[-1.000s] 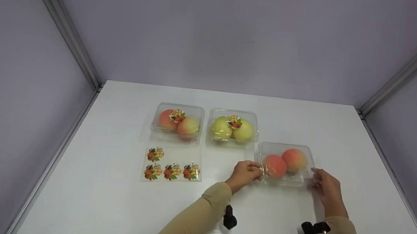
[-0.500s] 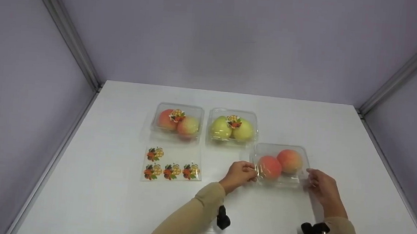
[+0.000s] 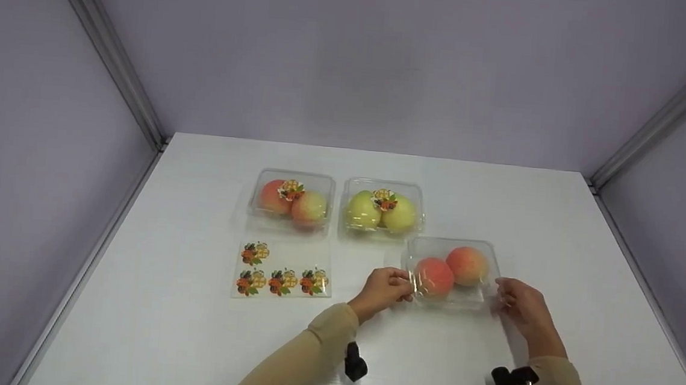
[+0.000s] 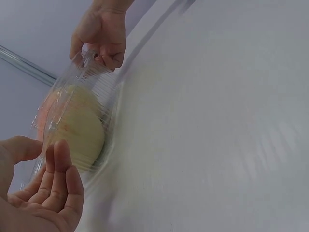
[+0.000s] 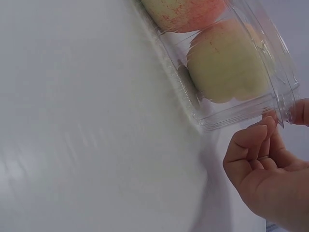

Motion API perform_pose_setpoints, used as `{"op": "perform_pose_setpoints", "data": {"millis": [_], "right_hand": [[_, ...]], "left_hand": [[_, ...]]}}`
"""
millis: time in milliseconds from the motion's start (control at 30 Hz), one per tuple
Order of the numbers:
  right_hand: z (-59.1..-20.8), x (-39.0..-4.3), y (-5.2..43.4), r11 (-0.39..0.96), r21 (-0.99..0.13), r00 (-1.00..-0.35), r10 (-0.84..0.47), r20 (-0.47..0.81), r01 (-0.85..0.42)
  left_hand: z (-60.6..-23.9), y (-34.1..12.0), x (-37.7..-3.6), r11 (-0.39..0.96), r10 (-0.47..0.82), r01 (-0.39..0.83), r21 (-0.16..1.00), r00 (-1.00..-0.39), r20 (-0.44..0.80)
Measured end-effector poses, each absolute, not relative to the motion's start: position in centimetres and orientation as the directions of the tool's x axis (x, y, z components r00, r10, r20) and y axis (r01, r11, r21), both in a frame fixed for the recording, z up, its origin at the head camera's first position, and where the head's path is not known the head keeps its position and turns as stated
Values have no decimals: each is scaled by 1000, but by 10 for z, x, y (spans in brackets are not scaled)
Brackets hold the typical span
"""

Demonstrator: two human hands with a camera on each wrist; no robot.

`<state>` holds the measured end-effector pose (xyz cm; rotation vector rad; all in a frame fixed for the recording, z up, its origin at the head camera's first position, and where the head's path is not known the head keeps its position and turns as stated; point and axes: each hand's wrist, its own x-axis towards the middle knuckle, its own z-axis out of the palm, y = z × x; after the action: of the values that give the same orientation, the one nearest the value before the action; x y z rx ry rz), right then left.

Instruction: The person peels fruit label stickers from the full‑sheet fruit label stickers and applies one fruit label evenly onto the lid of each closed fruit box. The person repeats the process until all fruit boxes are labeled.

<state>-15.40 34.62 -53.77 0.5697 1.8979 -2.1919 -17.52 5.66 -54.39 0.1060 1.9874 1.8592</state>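
Observation:
A clear plastic clamshell box (image 3: 461,297) with two peaches (image 3: 467,266) inside stands right of centre on the white table in the head view. My left hand (image 3: 383,291) pinches the rim at its left side between thumb and fingers. On the opposite side, the right hand (image 3: 524,305) pinches the rim in the same way. Seen from the left wrist, the peaches show yellowish undersides through the ridged wall of the box (image 4: 108,89). The right wrist view has the right hand's fingertips (image 5: 270,118) at the corner of the lid edge.
Behind stand two lidded clear boxes with fruit stickers on top: one with peaches (image 3: 310,208), one with yellow-green fruit (image 3: 400,213). A sheet (image 3: 302,253) bearing several fruit stickers lies to the left. Pale walls (image 3: 364,67) enclose the table (image 3: 148,299).
Both hands have moved the box of peaches to the left and slightly nearer, keeping their grip on its sides. The two stickered boxes and the sticker sheet stay where they were.

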Motion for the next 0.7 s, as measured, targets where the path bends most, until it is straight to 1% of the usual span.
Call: {"op": "perform_pose_setpoints", "data": {"millis": [333,700], "right_hand": [[-541,-154,336,-141,-913,-911,112,-398,382],[-540,-155,325,-46,-910,-906,92,-414,411]], "left_hand": [[-547,42,-174,89,349,-219,972,-907,-236],[-551,23,-174,51,354,-241,969,-903,-243]]}}
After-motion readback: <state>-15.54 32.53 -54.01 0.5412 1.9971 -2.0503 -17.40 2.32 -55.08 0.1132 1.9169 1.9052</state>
